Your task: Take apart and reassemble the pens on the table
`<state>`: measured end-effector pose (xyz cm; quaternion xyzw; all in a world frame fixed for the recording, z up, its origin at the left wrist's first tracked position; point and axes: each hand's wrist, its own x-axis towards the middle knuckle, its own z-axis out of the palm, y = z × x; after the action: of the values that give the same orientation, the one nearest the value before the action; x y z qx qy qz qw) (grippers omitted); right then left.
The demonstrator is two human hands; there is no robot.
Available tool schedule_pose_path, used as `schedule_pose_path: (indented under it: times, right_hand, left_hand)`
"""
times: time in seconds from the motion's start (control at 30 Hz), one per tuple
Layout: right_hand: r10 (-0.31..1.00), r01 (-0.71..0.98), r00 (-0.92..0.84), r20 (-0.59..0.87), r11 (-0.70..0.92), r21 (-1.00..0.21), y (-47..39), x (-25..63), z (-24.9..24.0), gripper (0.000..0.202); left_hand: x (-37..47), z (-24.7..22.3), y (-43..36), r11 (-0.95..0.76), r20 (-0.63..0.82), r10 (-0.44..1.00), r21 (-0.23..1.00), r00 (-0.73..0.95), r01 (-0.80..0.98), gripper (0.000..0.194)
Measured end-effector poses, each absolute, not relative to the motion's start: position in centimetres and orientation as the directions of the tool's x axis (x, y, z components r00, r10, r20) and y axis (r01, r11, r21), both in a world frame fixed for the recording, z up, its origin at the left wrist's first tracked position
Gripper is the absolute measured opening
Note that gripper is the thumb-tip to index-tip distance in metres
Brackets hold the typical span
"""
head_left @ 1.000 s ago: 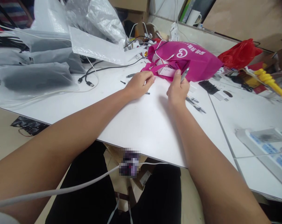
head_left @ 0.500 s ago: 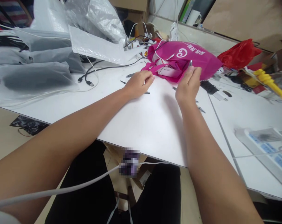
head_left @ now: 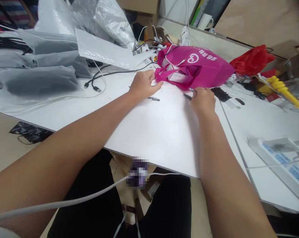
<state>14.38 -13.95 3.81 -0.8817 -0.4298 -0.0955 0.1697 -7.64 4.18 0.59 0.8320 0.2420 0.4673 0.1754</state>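
Magenta fabric bag point(head_left: 201, 67) was pinched at its handle by the left hand point(head_left: 142, 85).
A pen point(head_left: 187, 96) lay just beside the right hand point(head_left: 203, 100), whose curled fingers' grip could not be told; the opening would best be held wide.

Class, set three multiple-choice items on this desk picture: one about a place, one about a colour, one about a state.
1. Where does the magenta fabric bag lie?
A. on the white table
B. on the floor
C. on a chair

2. What colour is the crumpled plastic bag beyond it?
A. blue
B. red
C. green

3. What is the left hand doing?
A. lying flat and open
B. hanging in mid-air
C. gripping the bag's opening edge

Answers:
A, the bag rests on the tabletop.
B, the plastic is plainly red.
C, the fingers close on the magenta edge.
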Motion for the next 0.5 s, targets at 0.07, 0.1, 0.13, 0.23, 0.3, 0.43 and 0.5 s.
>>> schedule_pose_path:
  times: [0.07,0.1,0.13,0.23,0.3,0.43,0.5]
  right_hand:
    - [0.729,0.788,0.616,0.298,-0.571,-0.233,-13.9,14.5,3.2,0.039]
    - [0.731,0.788,0.615,0.294,-0.562,-0.252,-13.9,14.7,2.9,0.038]
    - [0.731,0.786,0.617,0.291,-0.553,-0.277,-13.9,15.0,2.7,0.036]
    - [0.726,0.789,0.61,0.319,-0.517,-0.331,-14.1,15.8,2.8,0.028]
    - [0.697,0.805,0.59,0.408,-0.47,-0.362,-14.3,16.4,3.5,0.024]
    - [0.391,0.646,0.756,0.526,-0.573,-0.504,-14.7,18.4,4.6,0.012]
    - [0.26,0.552,0.807,0.531,-0.653,-0.519,-15.0,20.0,4.7,0.007]
  left_hand:
    - [-7.4,0.5,4.4,-0.828,0.696,0.558,0.504,0.452,0.245,0.047]
    - [-7.3,0.4,4.5,-0.833,0.698,0.55,0.499,0.458,0.238,0.05]
    - [-7.3,0.4,4.5,-0.839,0.7,0.54,0.495,0.468,0.226,0.052]
    - [-7.5,0.2,4.6,-0.857,0.699,0.505,0.475,0.506,0.199,0.055]
    - [-7.9,0.1,4.9,-0.859,0.691,0.504,0.464,0.518,0.217,0.055]
    - [-8.3,0.0,5.3,-0.838,0.682,0.539,0.496,0.494,0.228,0.047]
    - [-8.3,0.1,5.1,-0.832,0.689,0.544,0.517,0.479,0.201,0.032]
